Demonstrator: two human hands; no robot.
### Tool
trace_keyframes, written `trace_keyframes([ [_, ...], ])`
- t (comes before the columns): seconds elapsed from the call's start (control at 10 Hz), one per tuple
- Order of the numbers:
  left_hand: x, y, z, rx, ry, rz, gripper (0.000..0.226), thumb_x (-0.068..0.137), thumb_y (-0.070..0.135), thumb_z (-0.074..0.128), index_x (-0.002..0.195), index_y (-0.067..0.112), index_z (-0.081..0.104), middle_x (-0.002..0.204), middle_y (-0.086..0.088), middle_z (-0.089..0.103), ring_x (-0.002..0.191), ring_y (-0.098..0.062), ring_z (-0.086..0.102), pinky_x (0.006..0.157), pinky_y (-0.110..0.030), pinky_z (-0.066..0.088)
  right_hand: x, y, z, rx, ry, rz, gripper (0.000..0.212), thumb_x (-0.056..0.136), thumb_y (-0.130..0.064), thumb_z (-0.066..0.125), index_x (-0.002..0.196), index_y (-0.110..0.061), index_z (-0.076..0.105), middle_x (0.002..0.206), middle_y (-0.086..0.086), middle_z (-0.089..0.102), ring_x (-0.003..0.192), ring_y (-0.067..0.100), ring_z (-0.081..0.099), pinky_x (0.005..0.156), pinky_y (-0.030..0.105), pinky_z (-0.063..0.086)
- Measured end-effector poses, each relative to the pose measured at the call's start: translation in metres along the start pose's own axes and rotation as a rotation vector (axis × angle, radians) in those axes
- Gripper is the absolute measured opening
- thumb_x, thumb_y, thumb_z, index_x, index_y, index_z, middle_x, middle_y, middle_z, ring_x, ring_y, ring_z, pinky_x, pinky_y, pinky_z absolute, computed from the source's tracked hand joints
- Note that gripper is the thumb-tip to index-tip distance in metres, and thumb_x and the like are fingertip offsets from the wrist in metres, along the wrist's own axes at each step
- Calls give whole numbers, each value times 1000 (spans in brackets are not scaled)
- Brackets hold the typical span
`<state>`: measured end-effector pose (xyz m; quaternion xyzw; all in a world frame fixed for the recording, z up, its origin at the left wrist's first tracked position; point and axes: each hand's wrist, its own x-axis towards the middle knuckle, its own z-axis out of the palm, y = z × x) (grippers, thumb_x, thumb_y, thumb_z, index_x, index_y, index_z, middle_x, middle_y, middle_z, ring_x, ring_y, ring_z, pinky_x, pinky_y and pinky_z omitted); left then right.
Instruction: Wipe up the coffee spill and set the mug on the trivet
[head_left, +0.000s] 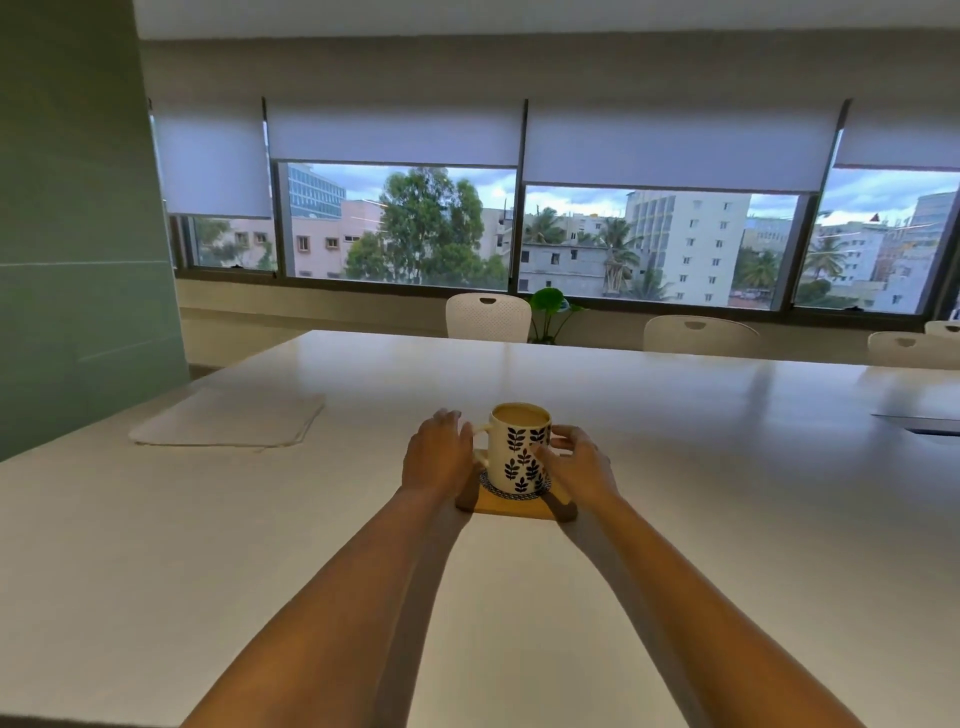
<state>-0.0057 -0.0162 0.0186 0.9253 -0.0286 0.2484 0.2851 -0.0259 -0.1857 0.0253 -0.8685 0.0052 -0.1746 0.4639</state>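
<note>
Mug (520, 448) stands upright on the trivet (511, 506), a square wooden one with a dark patterned ring under the mug's base. Mug is white with dark leaf prints, filled near the brim with pale milky coffee. Handle points to the person's left.

Left hand (438, 457) sits just beside the handle, fingers spread and loosely curved, palm facing the mug. Fingertips near the handle; whether they touch it, cannot tell. Not clamped on anything.

Right hand (577, 464) cups the other side of the mug, fingers apart. Thumb lies across the front of the mug over the leaf print and looks to be touching; the other fingers curl round the far side. A light hold, not a firm grip.

Both forearms bare, reaching straight out over the table (727, 519), which is long, white and glossy. No spill visible on it from here.

Cloth (231, 418), white and folded flat, lies well to the left of the mug, near the table's left edge.

White chairs (488, 315) line the far side. A green plant (551, 309) stands between two of them. Windows (400, 226) behind, blinds half down.
</note>
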Motion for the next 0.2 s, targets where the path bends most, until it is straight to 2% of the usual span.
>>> trace_keyframes([
  [0.1,10,-7,-11,111,49,41,48,102,31,29,143,9,37,154,-11,31,142,-24,31,115,-33,25,-8,-1,-7,88,52,17,42,91,-29,60,128,-12,51,124,7,62,105,19,62,77,16,48],
  [0.2,19,-12,-24,185,72,66,53,103,34,23,150,10,23,160,-11,15,148,-24,16,120,-33,13,-22,-4,-17,296,124,68,32,91,-22,60,122,-13,55,108,3,61,75,2,56,44,-2,39],
])
